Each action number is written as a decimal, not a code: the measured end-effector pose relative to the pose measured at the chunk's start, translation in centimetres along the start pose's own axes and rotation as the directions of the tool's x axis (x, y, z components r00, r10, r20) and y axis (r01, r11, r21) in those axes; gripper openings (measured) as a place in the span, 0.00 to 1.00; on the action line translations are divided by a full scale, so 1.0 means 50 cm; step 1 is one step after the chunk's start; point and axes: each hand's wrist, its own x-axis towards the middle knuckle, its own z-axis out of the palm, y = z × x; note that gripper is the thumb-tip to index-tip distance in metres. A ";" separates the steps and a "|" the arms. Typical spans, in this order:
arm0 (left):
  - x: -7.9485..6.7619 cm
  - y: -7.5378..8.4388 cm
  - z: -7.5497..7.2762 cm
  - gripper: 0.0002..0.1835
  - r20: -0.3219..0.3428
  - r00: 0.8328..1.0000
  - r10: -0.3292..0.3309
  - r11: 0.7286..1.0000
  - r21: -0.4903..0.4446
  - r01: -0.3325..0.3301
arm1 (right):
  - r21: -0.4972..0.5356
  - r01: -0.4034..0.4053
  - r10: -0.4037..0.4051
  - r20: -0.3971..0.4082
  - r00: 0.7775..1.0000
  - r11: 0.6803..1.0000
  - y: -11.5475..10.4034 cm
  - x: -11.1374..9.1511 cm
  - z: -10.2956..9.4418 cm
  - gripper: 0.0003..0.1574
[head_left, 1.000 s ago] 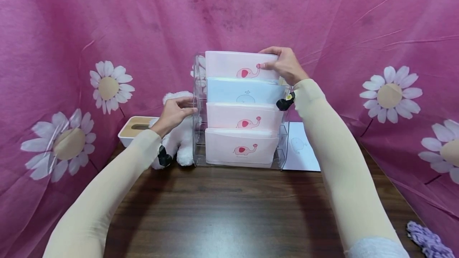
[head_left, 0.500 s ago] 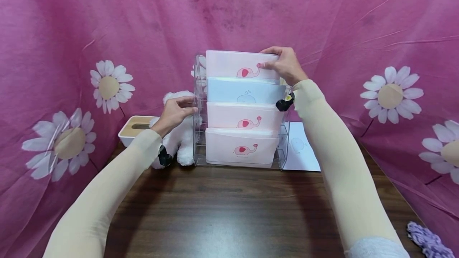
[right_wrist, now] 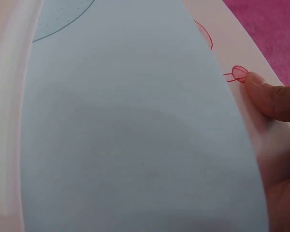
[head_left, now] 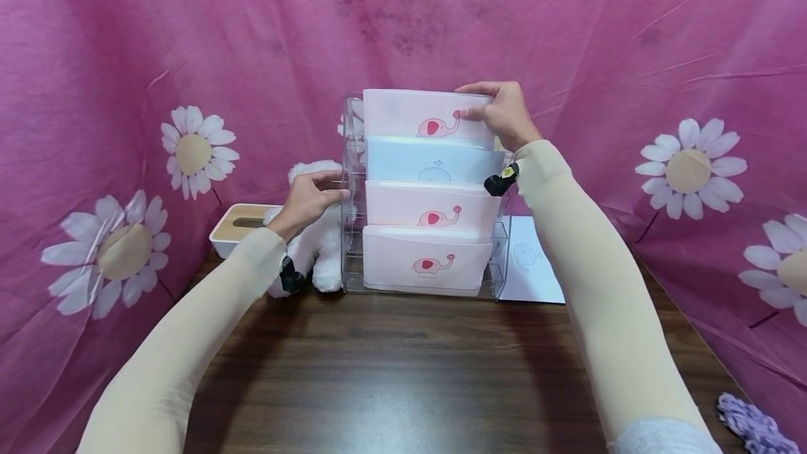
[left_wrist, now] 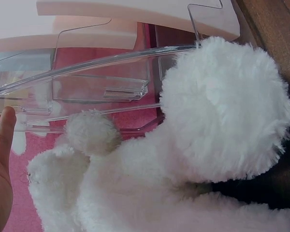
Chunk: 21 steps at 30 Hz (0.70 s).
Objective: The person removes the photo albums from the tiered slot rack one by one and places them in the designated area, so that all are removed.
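Observation:
In the head view, a clear plastic tiered rack [head_left: 353, 281] stands upright on the table, bearing thin notebooks in stepped rows. Pink elephant-print notebooks fill the top, third and bottom rows; a light blue whale-print notebook [head_left: 403, 160] is in the second. My right hand [head_left: 504, 114] pinches the upper right corner of the top pink notebook [head_left: 403, 111], thumb on its front and fingers behind. The right wrist view shows that thumb [right_wrist: 270, 99] beside the printed ball. My left hand [head_left: 307, 200] holds the rack's left side edge between thumb and fingers.
A white plush toy [head_left: 328, 258] sits against the rack's left side, with a white box with a wooden lid [head_left: 236, 230] behind it. A white whale-print sheet or notebook [head_left: 529, 261] lies right of the rack. Purple knitted fabric [head_left: 756, 426] is at the table's right edge.
Both hands keep their holds. The whole view has shifted slightly; the rack and notebooks otherwise look the same.

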 end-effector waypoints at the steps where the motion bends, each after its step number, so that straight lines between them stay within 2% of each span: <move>1: 0.001 0.000 0.000 0.28 0.002 1.000 -0.001 1.000 -0.002 0.001 | 0.001 0.001 -0.001 -0.003 1.000 1.000 -0.001 0.000 -0.001 0.28; 9: -0.001 -0.002 0.004 0.28 0.000 1.000 0.009 1.000 -0.004 -0.009 | 0.010 0.015 -0.015 -0.022 1.000 1.000 -0.004 -0.002 -0.006 0.27; 16: 0.001 -0.003 0.004 0.28 0.002 1.000 0.005 1.000 -0.007 -0.005 | 0.030 0.059 -0.058 -0.041 0.997 0.998 -0.014 -0.003 -0.016 0.26; 21: 0.000 -0.001 0.004 0.27 0.001 1.000 -0.001 1.000 0.001 0.001 | 0.030 0.050 -0.048 -0.051 0.998 0.998 -0.019 -0.006 -0.025 0.26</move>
